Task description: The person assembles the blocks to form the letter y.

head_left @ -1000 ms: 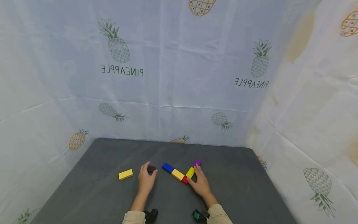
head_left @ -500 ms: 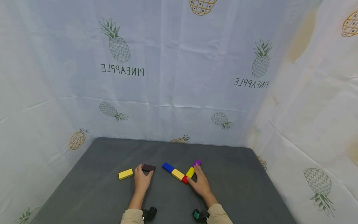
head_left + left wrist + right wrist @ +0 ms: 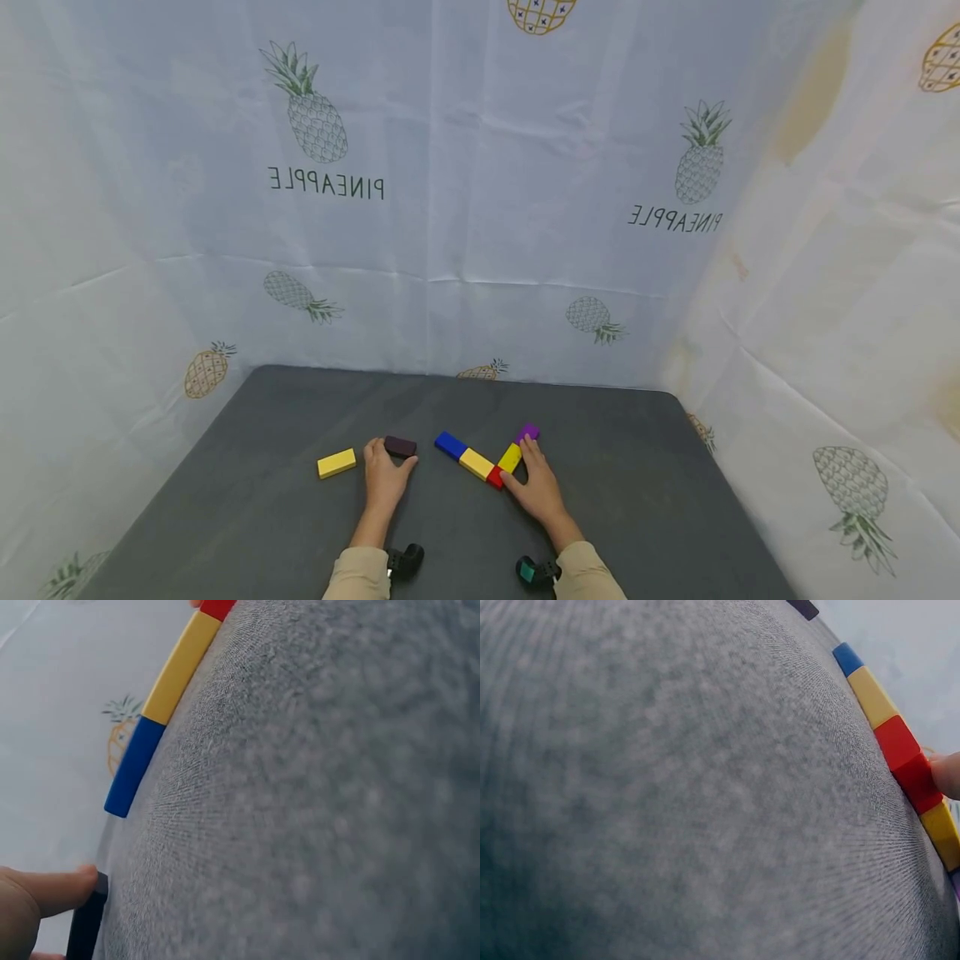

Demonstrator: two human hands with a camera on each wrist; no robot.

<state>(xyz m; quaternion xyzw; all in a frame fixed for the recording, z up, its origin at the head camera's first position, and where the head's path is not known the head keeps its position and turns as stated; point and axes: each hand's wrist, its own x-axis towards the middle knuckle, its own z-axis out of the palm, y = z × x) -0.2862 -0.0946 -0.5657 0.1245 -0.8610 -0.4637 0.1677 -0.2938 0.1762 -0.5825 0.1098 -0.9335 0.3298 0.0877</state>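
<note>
A dark brown block (image 3: 401, 447) lies on the table, and my left hand (image 3: 384, 485) pinches it lengthwise, thumb at its right end and fingers at its left end. In the left wrist view the thumb (image 3: 64, 891) meets the end of the block. To the right, a V of blocks: a blue block (image 3: 451, 446), a pale yellow block (image 3: 476, 464), a red block (image 3: 496, 477) at the corner, a bright yellow block (image 3: 510, 458) and a purple block (image 3: 528, 432). My right hand (image 3: 540, 490) rests along the right arm, thumb on red, extended fingertips by purple.
Another yellow block (image 3: 337, 463) lies alone on the dark grey table (image 3: 645, 492), left of my left hand. A pineapple-print cloth (image 3: 480, 208) hangs behind the table and along both sides. Black devices (image 3: 406, 562) are worn at the wrists.
My left hand has shifted slightly left, and more of the dark brown block shows between its thumb and fingers. My right hand and the V of blocks have stayed put.
</note>
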